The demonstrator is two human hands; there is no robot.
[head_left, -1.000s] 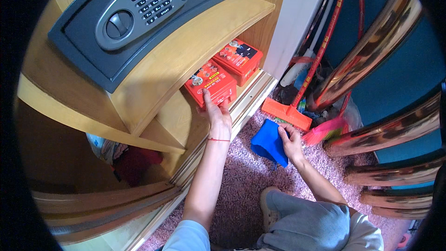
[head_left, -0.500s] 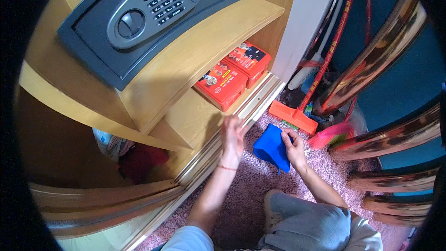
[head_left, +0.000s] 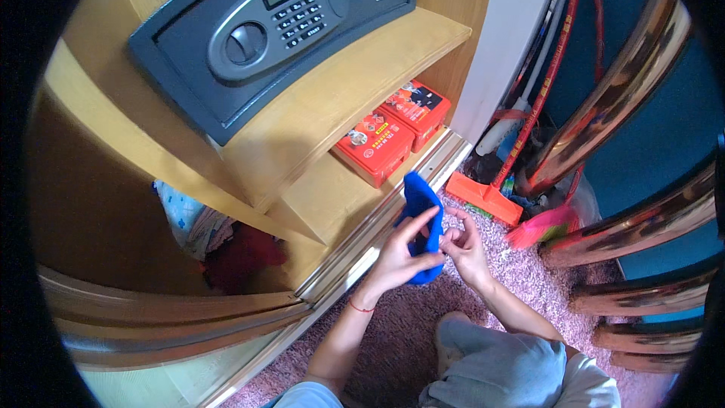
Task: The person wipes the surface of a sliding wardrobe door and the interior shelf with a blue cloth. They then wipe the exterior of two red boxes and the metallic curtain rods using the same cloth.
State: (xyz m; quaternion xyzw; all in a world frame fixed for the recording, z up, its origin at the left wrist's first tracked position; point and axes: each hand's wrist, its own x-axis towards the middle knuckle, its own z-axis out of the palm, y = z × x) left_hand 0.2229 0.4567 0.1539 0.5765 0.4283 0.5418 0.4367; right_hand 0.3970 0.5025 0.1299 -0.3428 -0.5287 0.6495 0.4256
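Observation:
Both hands meet at a folded blue cloth (head_left: 421,190), held up over the carpet in front of the cabinet's lower edge. My left hand (head_left: 393,263) grips it from the left, thumb and fingers on the near face. Along the cloth's right edge, my right hand (head_left: 470,255) pinches it, with one finger raised apart from it. The cloth stands nearly upright and is seen partly edge-on; whether it is a towel or a pouch I cannot tell. A thin red string bracelet (head_left: 361,307) circles my left wrist.
A dark grey keypad safe (head_left: 181,53) fills the upper shelf (head_left: 332,106). Below sit two red boxes (head_left: 375,153) (head_left: 420,109). Folded fabrics (head_left: 198,227) lie in the left compartment. At right are an orange brush head (head_left: 483,196), a pink broom (head_left: 544,227) and shiny curved metal bars (head_left: 612,98).
My left hand has moved right, from beside the cabinet rail onto the blue cloth. The cloth has been raised and turned more upright, now between both hands. The view has shifted slightly.

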